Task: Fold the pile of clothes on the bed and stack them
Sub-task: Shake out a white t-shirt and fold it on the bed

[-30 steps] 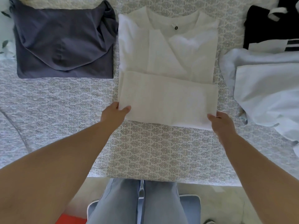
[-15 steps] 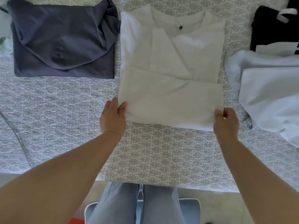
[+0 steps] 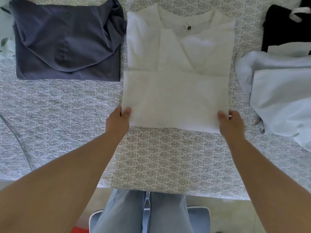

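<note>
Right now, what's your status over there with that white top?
Left hand and right hand each pinch a near corner of the white shirt. Bottom part folded up once. Grey folded garment far left, pale blue pile right, both apart from it.

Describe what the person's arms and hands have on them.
Both forearms are bare to the frame's edge, with no sleeve in view. The left hand and right hand wear no gloves, and no watch or bracelet shows at either wrist. Whether any ring is worn cannot be told.
</note>
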